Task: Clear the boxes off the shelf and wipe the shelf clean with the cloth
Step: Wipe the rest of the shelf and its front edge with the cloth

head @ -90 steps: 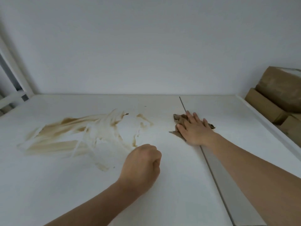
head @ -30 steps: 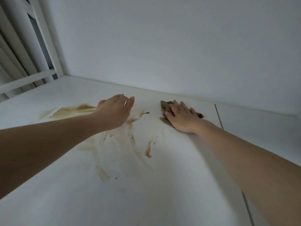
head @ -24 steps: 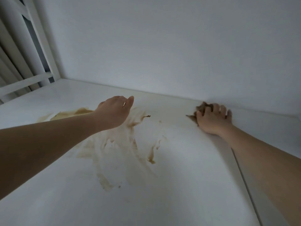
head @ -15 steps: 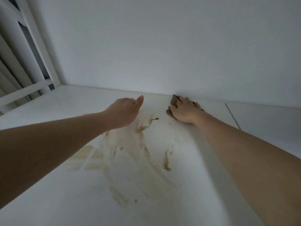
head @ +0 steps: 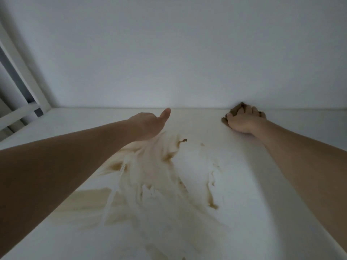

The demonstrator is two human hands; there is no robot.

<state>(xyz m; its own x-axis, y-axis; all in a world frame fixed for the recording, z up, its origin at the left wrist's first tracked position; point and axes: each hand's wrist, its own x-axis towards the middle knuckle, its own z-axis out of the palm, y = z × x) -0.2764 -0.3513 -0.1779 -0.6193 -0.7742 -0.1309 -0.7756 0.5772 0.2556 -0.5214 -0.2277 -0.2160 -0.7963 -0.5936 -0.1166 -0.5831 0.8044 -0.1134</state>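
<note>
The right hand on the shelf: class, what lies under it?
A brown cloth bunches under the right hand, pressed where the white shelf meets the back wall. Only its edges show beyond the fingers; the rest, and the shelf surface beneath, are covered.

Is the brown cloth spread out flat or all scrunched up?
Scrunched up. The brown cloth bunches in a lump under the right hand, whose fingers curl over it by the white back wall.
</note>
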